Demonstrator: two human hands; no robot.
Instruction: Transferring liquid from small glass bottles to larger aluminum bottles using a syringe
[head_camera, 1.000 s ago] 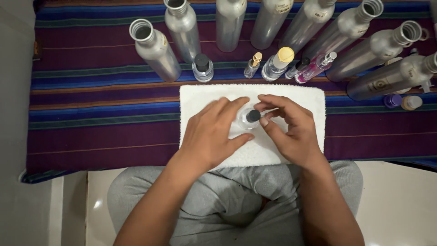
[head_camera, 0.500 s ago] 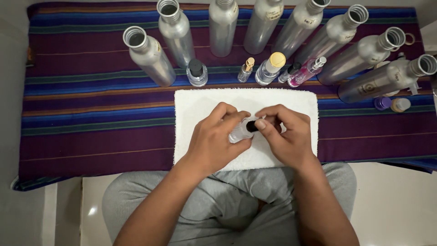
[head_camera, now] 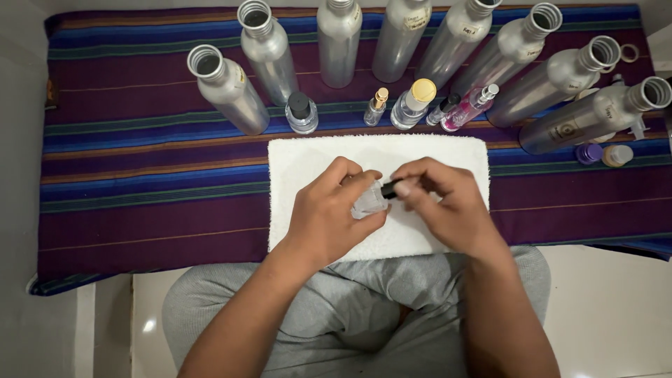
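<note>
Vial (head_camera: 369, 201) perhaps tilted further sideways

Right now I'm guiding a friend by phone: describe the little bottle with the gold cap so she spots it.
Find the white towel on the striped cloth. Just beyond its far edge stands a small clear bottle, the only one with a broad, round gold cap.

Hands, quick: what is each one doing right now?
Left hand: closed around the small clear bottle over the white towel.
Right hand: fingers pinched on the bottle's black cap.
</note>
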